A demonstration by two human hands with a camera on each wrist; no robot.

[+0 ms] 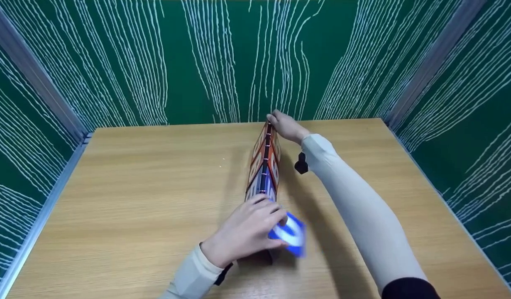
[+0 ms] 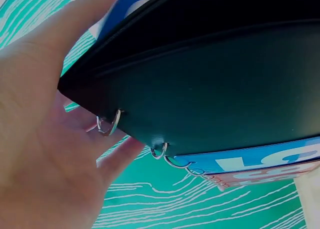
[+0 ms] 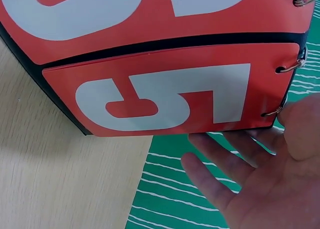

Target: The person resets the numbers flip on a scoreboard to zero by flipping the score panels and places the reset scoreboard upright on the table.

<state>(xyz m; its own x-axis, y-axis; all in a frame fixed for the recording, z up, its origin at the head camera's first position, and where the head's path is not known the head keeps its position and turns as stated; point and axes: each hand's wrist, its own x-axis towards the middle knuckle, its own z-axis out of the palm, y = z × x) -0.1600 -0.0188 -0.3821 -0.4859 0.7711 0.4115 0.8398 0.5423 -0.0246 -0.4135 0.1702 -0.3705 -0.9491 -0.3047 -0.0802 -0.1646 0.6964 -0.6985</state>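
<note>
A tabletop flip scoreboard stands tented on the table, its ring-bound spine running away from me. Red number cards hang toward its far end, blue ones toward the near end. At the near end my left hand reaches over the spine and pinches a blurred blue number card, which sticks out to the right. The left wrist view shows the black backing and metal rings beside that hand. My right hand grips the far top corner, next to a red card with a white 5.
The scoreboard rests on a wood-grain table. Green panels with white wavy lines enclose the back and both sides, joined by grey metal posts. The table's back edge lies just beyond my right hand.
</note>
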